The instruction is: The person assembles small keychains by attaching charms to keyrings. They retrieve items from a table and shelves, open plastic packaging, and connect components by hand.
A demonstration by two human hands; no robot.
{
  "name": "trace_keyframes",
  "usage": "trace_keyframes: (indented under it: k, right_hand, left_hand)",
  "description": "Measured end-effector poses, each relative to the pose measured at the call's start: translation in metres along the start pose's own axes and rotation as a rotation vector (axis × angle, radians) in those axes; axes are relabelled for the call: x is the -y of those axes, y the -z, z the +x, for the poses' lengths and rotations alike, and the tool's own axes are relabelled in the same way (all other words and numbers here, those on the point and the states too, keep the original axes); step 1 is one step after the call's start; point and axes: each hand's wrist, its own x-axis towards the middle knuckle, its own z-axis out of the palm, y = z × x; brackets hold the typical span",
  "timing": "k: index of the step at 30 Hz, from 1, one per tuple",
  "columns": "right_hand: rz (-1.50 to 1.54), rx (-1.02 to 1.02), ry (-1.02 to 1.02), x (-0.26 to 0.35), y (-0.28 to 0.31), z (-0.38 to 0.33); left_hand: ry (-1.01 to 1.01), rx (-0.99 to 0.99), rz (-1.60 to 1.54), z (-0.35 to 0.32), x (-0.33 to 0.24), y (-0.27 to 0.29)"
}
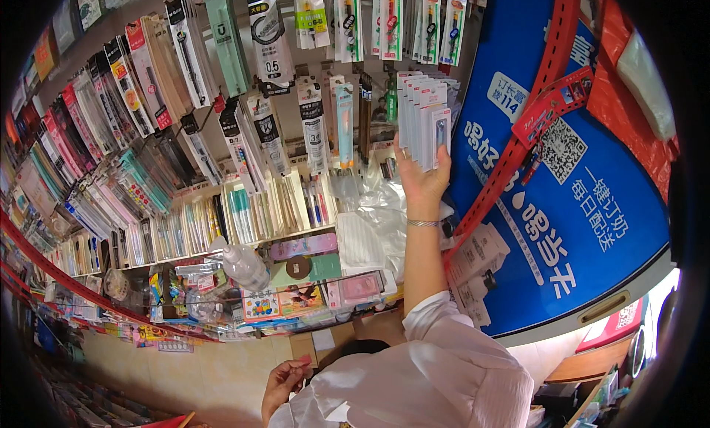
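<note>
My right hand [424, 178] reaches up to a row of white carded blister packs [425, 106] hanging at the right end of the pen display. Its thumb and fingers close around the lower edges of these packs from both sides; the front one shows a small dark slim item, too small to name. A silver bangle [423, 223] circles that wrist. Low in front of my body, my left hand [282, 383] is curled, with a small pinkish-red piece [305, 360] between its fingertips. What this piece is cannot be made out.
Carded pens [270, 36] hang on hooks, above compartments of loose pens [244, 213]. Below stand a clear pump bottle [245, 267] and a brown tape roll [298, 267]. A blue panel [577, 206] with a red perforated strip [510, 162] borders the right.
</note>
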Motion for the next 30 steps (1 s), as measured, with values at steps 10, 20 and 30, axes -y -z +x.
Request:
trace_keyframes:
  k: [10, 20, 30]
  right_hand:
    - [-0.183, 0.072, 0.083, 0.030, -0.019, -0.036]
    - [0.137, 0.185, -0.014, 0.085, -0.042, -0.075]
    - [-0.408, 0.153, -0.010, 0.141, -0.002, -0.167]
  left_hand:
    - [-0.129, 0.095, -0.236, 0.006, -0.015, 0.003]
    - [-0.356, 0.759, -0.122, 0.046, -0.161, -0.076]
    - [-0.396, 0.648, -0.438, 0.203, -0.239, -0.285]
